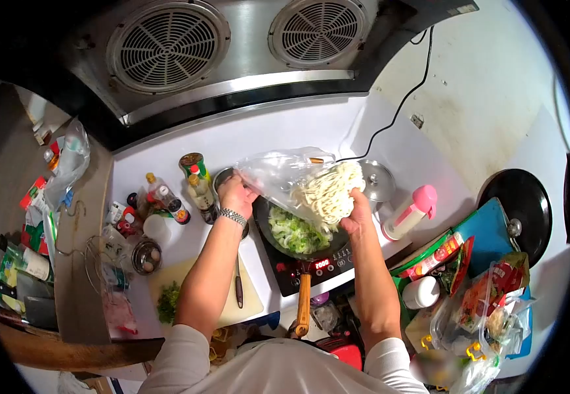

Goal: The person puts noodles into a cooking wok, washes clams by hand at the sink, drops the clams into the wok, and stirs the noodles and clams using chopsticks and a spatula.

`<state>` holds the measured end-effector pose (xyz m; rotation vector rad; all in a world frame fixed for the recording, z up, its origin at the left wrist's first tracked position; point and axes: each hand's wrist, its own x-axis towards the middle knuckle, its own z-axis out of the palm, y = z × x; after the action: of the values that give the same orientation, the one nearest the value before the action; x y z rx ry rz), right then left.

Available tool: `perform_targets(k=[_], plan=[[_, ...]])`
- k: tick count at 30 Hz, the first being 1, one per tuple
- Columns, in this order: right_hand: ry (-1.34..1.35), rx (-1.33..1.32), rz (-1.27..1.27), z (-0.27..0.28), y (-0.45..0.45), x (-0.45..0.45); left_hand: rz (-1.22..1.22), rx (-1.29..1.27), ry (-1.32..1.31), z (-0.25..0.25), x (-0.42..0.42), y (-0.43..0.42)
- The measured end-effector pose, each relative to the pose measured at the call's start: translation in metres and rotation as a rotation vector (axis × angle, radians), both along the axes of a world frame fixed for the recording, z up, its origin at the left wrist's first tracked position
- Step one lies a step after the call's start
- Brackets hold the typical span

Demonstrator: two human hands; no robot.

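Observation:
My left hand (237, 196), with a metal watch on its wrist, grips one end of a clear plastic bag (268, 171). Pale noodles (329, 194) bulge from the bag's right side, and my right hand (358, 213) is closed on them. Both hands are above a dark pan (264, 226) holding chopped green and white vegetables (298, 235). The pan's wooden handle (304, 302) points toward my body. Beneath the pan is a black induction cooktop (340, 261) with a lit red display.
Sauce bottles (201, 194) stand at the left. Below them lies a cutting board (251, 292) with chopped greens (168, 302) and a knife (239, 289). A pink-topped bottle (413, 211), food packages (432, 256) and a black lid (527, 210) are at the right. The range hood (245, 82) hangs overhead.

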<state>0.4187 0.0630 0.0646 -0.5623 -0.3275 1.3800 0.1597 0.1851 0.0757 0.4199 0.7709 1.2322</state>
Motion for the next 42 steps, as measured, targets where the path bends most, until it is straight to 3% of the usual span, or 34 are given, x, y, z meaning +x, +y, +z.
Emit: perform_targets(k=[3, 5, 7, 8, 9, 11, 12, 13, 14, 15, 17, 18, 19, 21, 22, 23, 25, 28, 29, 30, 31, 33, 34, 37, 41, 42], plan=[[0.021, 0.057, -0.059, -0.005, 0.007, 0.022, 0.033, 0.093, -0.134, -0.01, -0.035, 0.016], [-0.062, 0.032, -0.113, 0.001, 0.009, 0.03, 0.23, 0.085, -0.07, 0.027, -0.055, -0.004], [-0.202, -0.063, -0.102, 0.001, 0.016, 0.038, 0.139, 0.224, -0.075, 0.044, -0.083, -0.019], [-0.324, -0.156, -0.126, 0.005, 0.017, 0.035, 0.036, 0.386, -0.274, -0.002, -0.119, -0.008], [-0.469, -0.163, -0.051, 0.006, 0.021, 0.031, -0.087, 0.398, -0.455, -0.006, -0.14, -0.012], [-1.026, -0.334, -0.096, 0.01, 0.029, 0.021, 0.031, 0.156, -0.399, 0.018, -0.158, -0.057], [-1.13, -0.324, -0.107, 0.021, 0.029, 0.007, 0.039, 0.145, -0.4, 0.016, -0.164, -0.074], [-1.326, -0.413, -0.191, 0.003, 0.042, 0.007, 0.214, 0.067, -0.326, 0.011, -0.17, -0.092], [-1.397, -0.413, -0.161, -0.012, 0.057, 0.015, 0.385, -0.012, -0.249, 0.003, -0.177, -0.109], [-1.469, -0.409, -0.13, -0.022, 0.066, 0.021, 0.35, 0.02, -0.241, -0.024, -0.196, -0.121], [-1.697, -0.436, -0.37, -0.01, 0.065, 0.007, 0.274, 0.073, -0.286, -0.063, -0.235, -0.158], [-1.521, -0.409, -0.298, -0.029, 0.076, 0.025, 0.232, 0.091, -0.339, -0.074, -0.245, -0.181], [-1.363, -0.457, -0.074, 0.008, 0.068, 0.009, 0.252, 0.092, -0.339, -0.082, -0.257, -0.198], [-1.912, -0.4, -0.173, 0.05, 0.054, -0.014, 0.395, -0.007, -0.236, -0.099, -0.266, -0.227], [-2.067, -0.285, -0.126, 0.043, 0.06, -0.01, 0.406, -0.016, -0.237, -0.106, -0.274, -0.243], [-1.96, -0.346, -0.046, 0.04, 0.068, -0.005, 0.457, -0.07, -0.2, -0.11, -0.286, -0.256], [-2.091, -0.287, -0.217, 0.049, 0.066, -0.015, 0.52, -0.141, -0.191, -0.109, -0.283, -0.271], [-2.243, -0.288, -0.204, 0.047, 0.079, -0.014, 0.573, -0.187, -0.144, -0.117, -0.297, -0.289], [-2.148, -0.294, -0.212, 0.049, 0.075, -0.015, 0.51, -0.104, -0.185, -0.14, -0.313, -0.298], [-2.216, -0.259, -0.145, 0.049, 0.074, -0.017, 0.45, -0.02, -0.226, -0.152, -0.321, -0.306], [-2.276, -0.225, -0.076, 0.048, 0.074, -0.018, 0.46, -0.022, -0.222, -0.131, -0.314, -0.305], [-2.156, -0.287, -0.137, 0.057, 0.078, -0.016, 0.716, -0.25, -0.143, -0.098, -0.295, -0.298], [-2.168, -0.341, -0.281, 0.054, 0.082, -0.014, 0.724, -0.252, -0.141, -0.098, -0.297, -0.302], [-1.915, -0.333, -0.253, 0.069, 0.082, -0.018, 0.671, -0.173, -0.09, -0.102, -0.31, -0.311], [-1.921, -0.219, -0.173, 0.062, 0.091, -0.009, 0.625, -0.121, -0.114, -0.1, -0.317, -0.321], [-1.716, -0.247, -0.174, 0.061, 0.091, -0.003, 0.619, -0.102, -0.128, -0.099, -0.316, -0.322]])
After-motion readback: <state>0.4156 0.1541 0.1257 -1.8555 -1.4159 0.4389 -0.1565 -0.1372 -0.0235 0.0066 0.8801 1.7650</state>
